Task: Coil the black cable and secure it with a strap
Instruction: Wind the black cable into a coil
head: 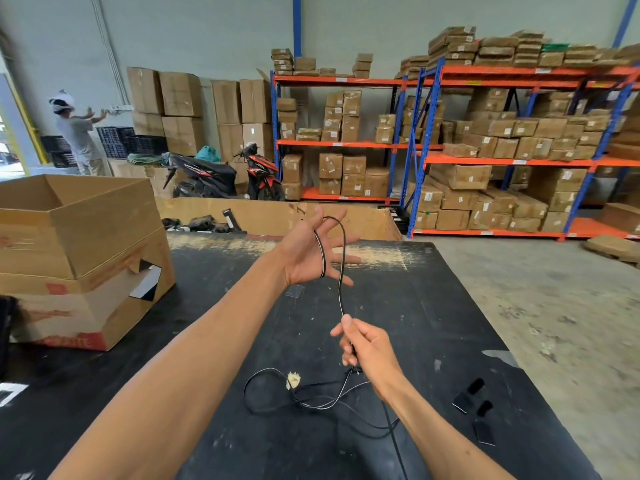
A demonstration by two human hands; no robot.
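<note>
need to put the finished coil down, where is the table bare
Bare black table lies between the cardboard box and the left hand. Crowded: loose black cable under the right hand, and straps near the table's right edge.

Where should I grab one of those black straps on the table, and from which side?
Take the nearer black strap by its raised rolled end, coming in from above on the right. The flat tab lies flush on the table, and the right hand is closest, though it grips the cable.

two bare forearms, left hand (313, 251), right hand (363, 344) (no sleeves showing)
</note>
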